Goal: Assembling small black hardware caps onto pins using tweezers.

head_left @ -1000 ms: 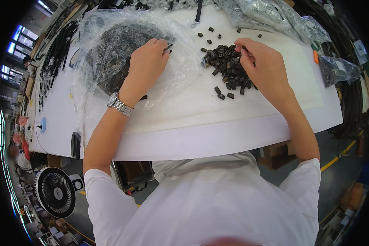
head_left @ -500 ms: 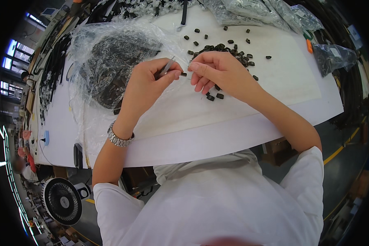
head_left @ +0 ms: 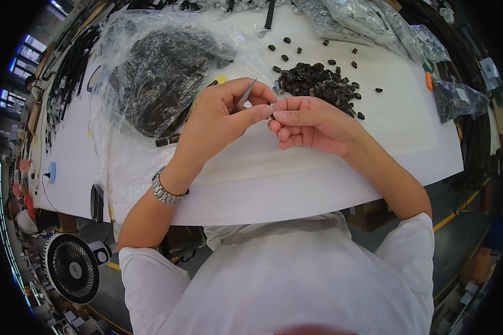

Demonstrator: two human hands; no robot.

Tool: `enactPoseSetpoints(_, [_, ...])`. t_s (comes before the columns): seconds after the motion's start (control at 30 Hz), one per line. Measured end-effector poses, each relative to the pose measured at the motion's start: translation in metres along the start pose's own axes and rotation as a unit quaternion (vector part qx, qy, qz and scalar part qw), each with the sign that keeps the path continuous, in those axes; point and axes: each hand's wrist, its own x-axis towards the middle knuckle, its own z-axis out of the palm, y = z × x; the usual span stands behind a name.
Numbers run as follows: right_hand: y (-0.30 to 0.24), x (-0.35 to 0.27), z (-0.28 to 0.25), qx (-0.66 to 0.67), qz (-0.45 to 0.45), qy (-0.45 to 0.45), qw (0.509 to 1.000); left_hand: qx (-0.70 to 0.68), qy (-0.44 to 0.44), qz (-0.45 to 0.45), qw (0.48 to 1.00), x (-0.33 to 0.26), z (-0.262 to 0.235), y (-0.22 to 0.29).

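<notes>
Dark piece point(head_left: 271, 116) mostly behind fingers point(head_left: 294, 116)

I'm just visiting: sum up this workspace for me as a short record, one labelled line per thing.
Left hand: holds a pointed metal tool
Right hand: fingertips meeting the left hand's; what lies between is too small to tell
Loose pile: small dark pieces on the white table, beyond the right hand
Clear plastic bag: dark contents, left of the pile
Left wrist: silver watch
</notes>
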Motion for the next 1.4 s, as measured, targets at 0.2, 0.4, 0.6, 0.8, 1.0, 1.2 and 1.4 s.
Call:
enactPoseSetpoints(0.2, [0.005,-0.002,-0.007,0.033,-0.036,-0.002,0.999,-0.154,-0.005,-0.093,0.984,-0.003,0.008,0.006])
enactPoseSetpoints(0.4, [0.009,-0.002,0.001,0.032,-0.052,0.015,0.998,-0.066,0.03,-0.023,0.997,-0.004,0.013,-0.008])
enactPoseSetpoints(0.6, [0.013,-0.006,0.011,-0.005,-0.089,0.056,0.994,-0.058,0.043,-0.032,0.997,-0.004,0.015,-0.001])
enactPoseSetpoints(0.8, [0.015,-0.003,0.011,0.011,-0.09,0.062,0.994,-0.037,0.062,-0.032,0.997,-0.009,0.018,-0.002])
enactPoseSetpoints(1.0, [0.017,-0.006,0.019,-0.082,-0.157,0.108,0.978,0.029,0.061,-0.009,0.998,-0.008,0.017,-0.005])
enactPoseSetpoints(1.2, [0.015,-0.005,0.026,-0.173,-0.208,0.141,0.952,0.011,0.079,-0.054,0.995,-0.008,0.015,-0.007])
enactPoseSetpoints(1.4, [0.012,-0.004,0.025,-0.235,-0.213,0.158,0.935,0.048,0.086,-0.025,0.995,-0.007,0.016,-0.005])
